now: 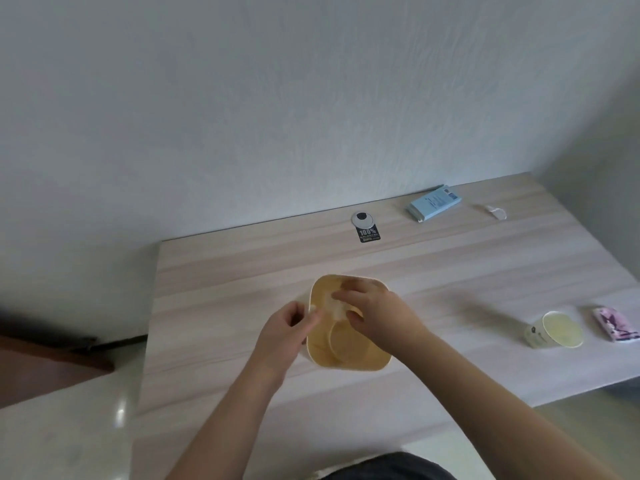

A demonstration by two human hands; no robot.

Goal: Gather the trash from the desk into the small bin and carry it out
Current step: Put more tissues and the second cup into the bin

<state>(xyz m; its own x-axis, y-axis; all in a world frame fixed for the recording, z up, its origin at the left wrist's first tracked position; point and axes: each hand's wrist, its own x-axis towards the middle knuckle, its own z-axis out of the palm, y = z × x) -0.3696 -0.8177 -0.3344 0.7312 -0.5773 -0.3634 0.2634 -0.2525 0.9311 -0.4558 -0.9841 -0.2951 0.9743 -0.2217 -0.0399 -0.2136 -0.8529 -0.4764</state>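
From my head camera, the bin (349, 355) stands upright near the middle of the desk (214, 271), its mouth facing up at me, its slightly longer side running from me toward the wall. My left hand (284, 332) is at its left rim, fingers curled, pinching a blurred clear wrapper (337, 308). My right hand (375, 315) hovers over the mouth, fingers bent and pinching the same wrapper. A paper cup (554, 329), blue box (434, 202) and pink packet (614, 323) lie well apart to the right.
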